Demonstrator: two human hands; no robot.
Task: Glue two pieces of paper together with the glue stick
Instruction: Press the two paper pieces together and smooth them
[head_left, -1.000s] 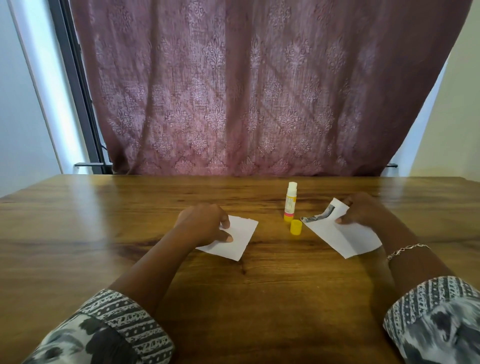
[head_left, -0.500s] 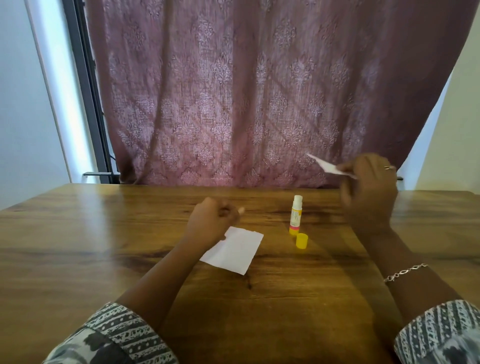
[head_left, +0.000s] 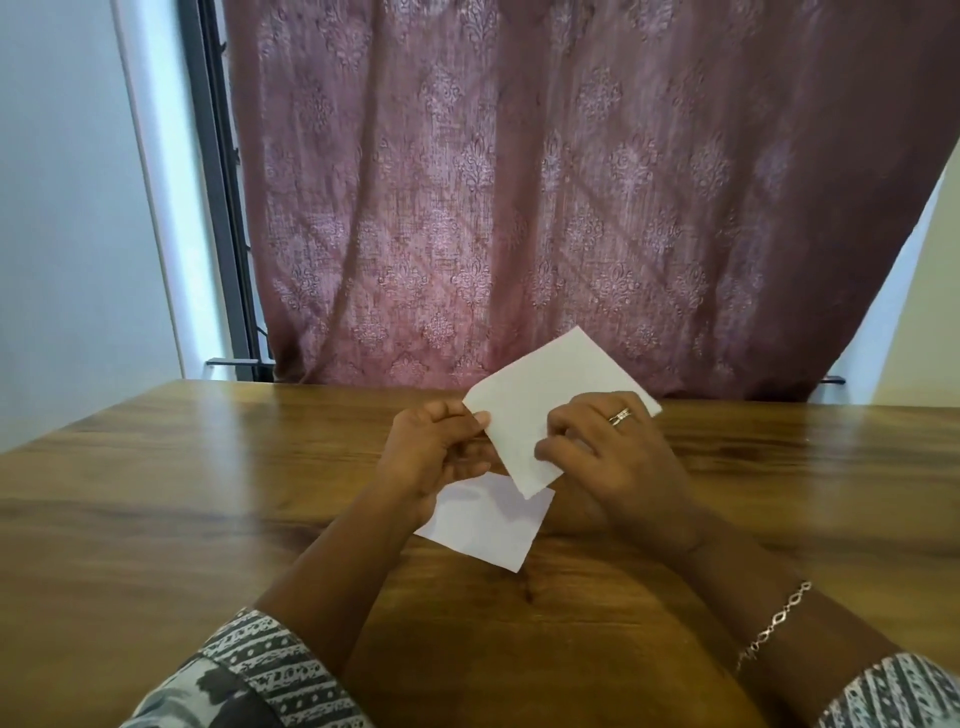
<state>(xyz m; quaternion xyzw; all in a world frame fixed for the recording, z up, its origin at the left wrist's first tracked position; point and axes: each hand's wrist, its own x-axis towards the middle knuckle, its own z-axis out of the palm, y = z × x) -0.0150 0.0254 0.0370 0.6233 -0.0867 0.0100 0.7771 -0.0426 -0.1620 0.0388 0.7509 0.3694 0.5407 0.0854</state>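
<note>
raised paper (head_left: 540, 400): white, held off the table (head_left: 208, 493) at centre, tilted, its far corner against the curtain (head_left: 519, 208) and its near corner hanging over the flat paper (head_left: 483, 525).

left hand (head_left: 431, 457): fingers curled, thumb and fingertips pinching the left corner of the raised paper.

right hand (head_left: 613, 462): fingers bent over the right part of the raised paper and grasping it, thumb lying on the near face close to the lower edge. ring (head_left: 621, 415) on one finger; bracelet (head_left: 774, 623) on the wrist.

flat paper: white, lying flat on the table just near of both hands, turned corner-on to the viewer. its left edge is partly covered by the left wrist. whether the raised paper's near corner touches it cannot be told.

table: brown wood with visible grain, glossy, spanning the full width.

patterned grey and white sleeves at the near edge, left sleeve (head_left: 260, 675) and right sleeve (head_left: 893, 691).

background: mauve patterned curtain behind the far table edge, dark window frame (head_left: 218, 182) to its left, pale wall (head_left: 62, 208) at far left.
</note>
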